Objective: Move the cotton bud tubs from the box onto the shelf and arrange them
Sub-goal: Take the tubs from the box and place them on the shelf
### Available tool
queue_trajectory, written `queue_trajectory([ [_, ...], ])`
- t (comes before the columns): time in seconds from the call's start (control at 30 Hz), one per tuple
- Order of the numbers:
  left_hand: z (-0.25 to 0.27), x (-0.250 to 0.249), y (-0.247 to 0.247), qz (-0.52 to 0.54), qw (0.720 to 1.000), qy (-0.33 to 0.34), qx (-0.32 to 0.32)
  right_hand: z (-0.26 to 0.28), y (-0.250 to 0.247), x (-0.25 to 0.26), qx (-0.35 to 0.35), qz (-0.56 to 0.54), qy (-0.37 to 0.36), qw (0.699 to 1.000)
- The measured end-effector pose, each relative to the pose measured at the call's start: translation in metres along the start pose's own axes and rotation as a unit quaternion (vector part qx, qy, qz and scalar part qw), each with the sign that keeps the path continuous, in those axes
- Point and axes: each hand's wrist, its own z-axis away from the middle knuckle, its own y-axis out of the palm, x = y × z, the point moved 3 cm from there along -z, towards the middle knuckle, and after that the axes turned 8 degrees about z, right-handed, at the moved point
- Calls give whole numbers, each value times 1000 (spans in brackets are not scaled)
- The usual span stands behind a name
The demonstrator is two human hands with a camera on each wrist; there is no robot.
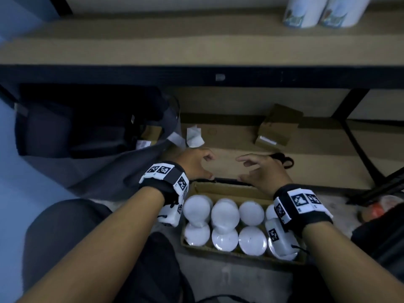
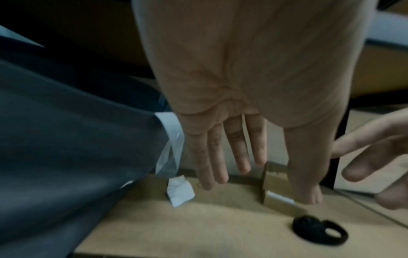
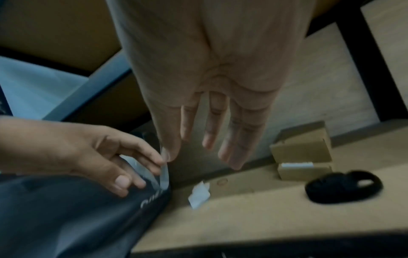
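Several white-lidded cotton bud tubs [image 1: 225, 214] stand upright in an open cardboard box [image 1: 229, 189] on the floor. Two more tubs [image 1: 301, 12] stand on the upper shelf [image 1: 153, 44] at the far right. Both hands hover above the box's far edge, over the low shelf board. My left hand [image 1: 196, 164] is empty, its fingers straight and spread [image 2: 220, 157]. My right hand [image 1: 262, 169] is empty too, fingers [image 3: 214, 129] extended downward. The two hands are a short gap apart.
A dark grey bag [image 1: 91, 136] lies at the left on the low shelf. On the shelf board lie a crumpled white paper [image 1: 194, 136], a small cardboard box [image 1: 277, 127] and a black ring-shaped object [image 1: 284, 161]. Black shelf struts [image 1: 358, 149] rise at the right.
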Motion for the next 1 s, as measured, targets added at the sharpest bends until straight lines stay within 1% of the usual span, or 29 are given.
queue_trajectory([
  [0.07, -1, 22, 17, 3, 999, -30, 16, -3, 26, -10, 28, 8, 14, 999],
  [0.17, 1, 45, 38, 13, 998, -66, 21, -4, 60, -19, 71, 44, 23, 996],
  [0.23, 3, 56, 51, -6, 995, -87, 51, -3, 82, -24, 100, 70, 28, 992],
  [0.3, 4, 65, 65, -39, 991, -97, 88, -3, 100, -27, 122, 88, 26, 988],
  [0.43, 7, 87, 91, -31, 986, -114, 114, -2, 126, -32, 154, 133, 23, 979],
  [0.57, 12, 103, 108, -44, 981, -131, 138, 6, 148, -35, 185, 168, 14, 968],
  [0.7, 15, 112, 117, -53, 978, -139, 149, 9, 160, -40, 200, 176, 12, 964],
  [0.9, 17, 116, 123, -45, 980, -141, 134, 10, 163, -45, 203, 175, 21, 963],
  [1.0, 16, 115, 127, -58, 981, -135, 129, 10, 164, -43, 199, 184, 21, 962],
])
